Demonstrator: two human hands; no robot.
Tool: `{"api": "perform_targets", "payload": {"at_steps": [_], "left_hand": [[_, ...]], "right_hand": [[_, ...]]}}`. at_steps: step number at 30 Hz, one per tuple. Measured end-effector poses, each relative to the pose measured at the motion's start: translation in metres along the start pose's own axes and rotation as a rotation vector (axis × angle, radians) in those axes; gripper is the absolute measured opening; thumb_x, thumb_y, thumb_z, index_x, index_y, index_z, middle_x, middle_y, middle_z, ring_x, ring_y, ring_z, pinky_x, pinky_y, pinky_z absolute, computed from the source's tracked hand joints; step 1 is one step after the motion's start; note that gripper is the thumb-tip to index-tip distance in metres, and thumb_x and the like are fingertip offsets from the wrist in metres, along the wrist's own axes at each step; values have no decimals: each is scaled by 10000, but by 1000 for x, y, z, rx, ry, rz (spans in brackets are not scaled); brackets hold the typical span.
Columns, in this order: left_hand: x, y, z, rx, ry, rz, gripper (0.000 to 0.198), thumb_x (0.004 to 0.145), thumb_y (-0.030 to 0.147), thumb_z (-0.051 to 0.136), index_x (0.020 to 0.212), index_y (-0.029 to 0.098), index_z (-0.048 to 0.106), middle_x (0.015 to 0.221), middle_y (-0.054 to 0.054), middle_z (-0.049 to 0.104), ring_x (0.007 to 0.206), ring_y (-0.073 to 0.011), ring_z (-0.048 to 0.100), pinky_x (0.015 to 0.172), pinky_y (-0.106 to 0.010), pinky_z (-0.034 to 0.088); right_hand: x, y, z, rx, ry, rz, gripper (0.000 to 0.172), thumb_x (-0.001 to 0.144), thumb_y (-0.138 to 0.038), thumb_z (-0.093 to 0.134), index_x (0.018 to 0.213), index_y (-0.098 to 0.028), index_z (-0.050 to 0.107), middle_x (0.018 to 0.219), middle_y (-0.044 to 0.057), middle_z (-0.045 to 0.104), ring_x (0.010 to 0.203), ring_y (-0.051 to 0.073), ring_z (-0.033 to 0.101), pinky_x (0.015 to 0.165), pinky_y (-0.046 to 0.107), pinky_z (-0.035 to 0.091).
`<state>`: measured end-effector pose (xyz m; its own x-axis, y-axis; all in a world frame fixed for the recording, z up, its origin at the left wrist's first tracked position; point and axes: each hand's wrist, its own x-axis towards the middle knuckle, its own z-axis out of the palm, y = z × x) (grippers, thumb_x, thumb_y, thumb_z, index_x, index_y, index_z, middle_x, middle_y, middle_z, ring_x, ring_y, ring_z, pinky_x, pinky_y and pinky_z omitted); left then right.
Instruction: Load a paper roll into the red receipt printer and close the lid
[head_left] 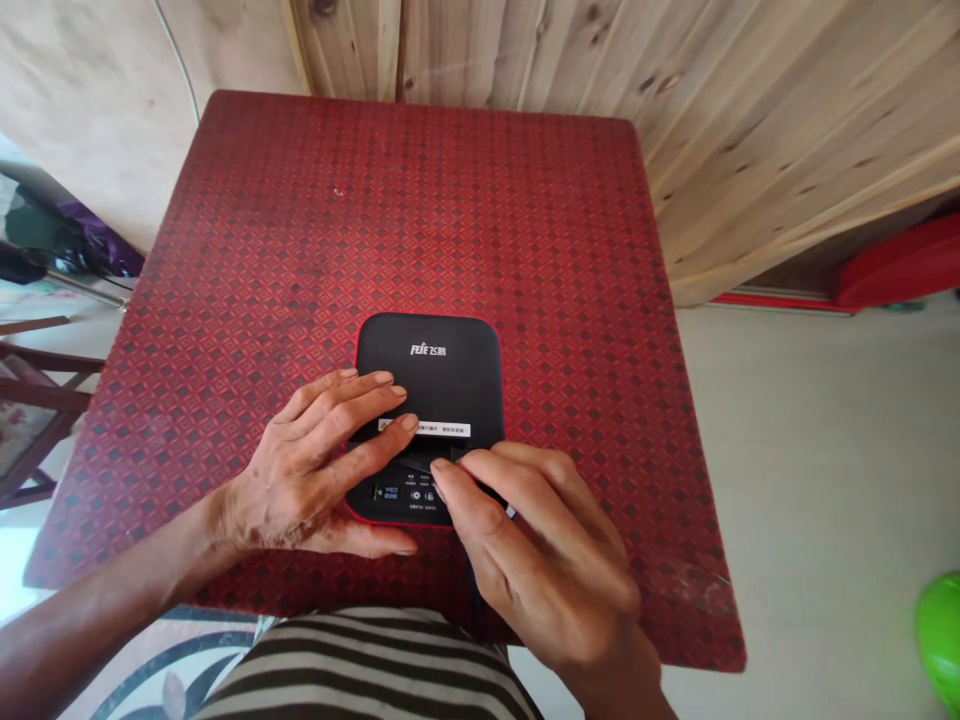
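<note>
A black box-shaped device [442, 375] with a red lower edge, a white logo and a white label strip lies on the red patterned table [420, 210]. My left hand [319, 465] rests on its left side, fingers stretched flat over the top and thumb along the near edge. My right hand [529, 540] sits at the near right corner with fingers curled and pressed together at the front panel. A thin dark cable seems to run under that hand, but what its fingers pinch is hidden.
A wooden plank wall [675, 100] stands behind the table. A red object [900, 265] lies on the floor at the right, a green round thing [941, 630] at the lower right. Wooden chair parts [30, 390] stand at the left.
</note>
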<state>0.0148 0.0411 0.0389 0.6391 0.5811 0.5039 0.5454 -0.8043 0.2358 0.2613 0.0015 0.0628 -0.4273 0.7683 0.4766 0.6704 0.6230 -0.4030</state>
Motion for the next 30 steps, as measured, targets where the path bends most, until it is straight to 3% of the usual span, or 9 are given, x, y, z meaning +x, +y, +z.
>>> {"api": "perform_targets", "payload": {"at_steps": [4,8,13,15,20,30], "left_hand": [[1,0,1,1,11,-5,812,861,712,740,1430,152,594,1341,-190,697,1321,-358,665,1122,-525,549],[-3,4,0,-47,9,-69,736,937,673,668,1471,178,559,1371,-191,664,1336,-358,645,1118,-552,555],[-29,20,3,56,315,-199,734,925,662,689,1455,167,583,1306,-167,669,1249,-313,666,1002,-484,620],[-41,25,7,58,329,-241,662,925,601,722,1436,202,593,1247,-141,690,1170,-292,696,942,-465,635],[-53,31,23,58,270,-247,410,988,443,684,1308,194,622,1254,-171,676,1156,-298,695,871,-463,637],[-45,32,29,5,295,-323,367,997,435,667,1276,206,602,1230,-146,667,1101,-254,695,805,-383,633]], "right_hand": [[3,6,-9,42,86,69,330,929,-53,710,1207,-230,721,1030,58,790,962,229,733,852,404,614],[-3,40,-10,11,211,218,285,952,-101,702,1151,-300,744,1010,38,787,906,232,742,832,424,607],[-29,93,18,58,156,410,133,1025,-239,630,1040,-249,762,941,44,775,839,216,748,768,372,606],[-35,102,31,75,106,453,146,1027,-268,627,1039,-230,768,923,47,769,806,210,738,754,361,597],[-36,105,42,76,91,434,146,1016,-266,642,1056,-221,774,880,34,744,745,190,705,701,328,572],[-34,105,43,61,110,429,118,1016,-214,647,1042,-202,761,892,45,749,745,185,705,682,316,561]]}}
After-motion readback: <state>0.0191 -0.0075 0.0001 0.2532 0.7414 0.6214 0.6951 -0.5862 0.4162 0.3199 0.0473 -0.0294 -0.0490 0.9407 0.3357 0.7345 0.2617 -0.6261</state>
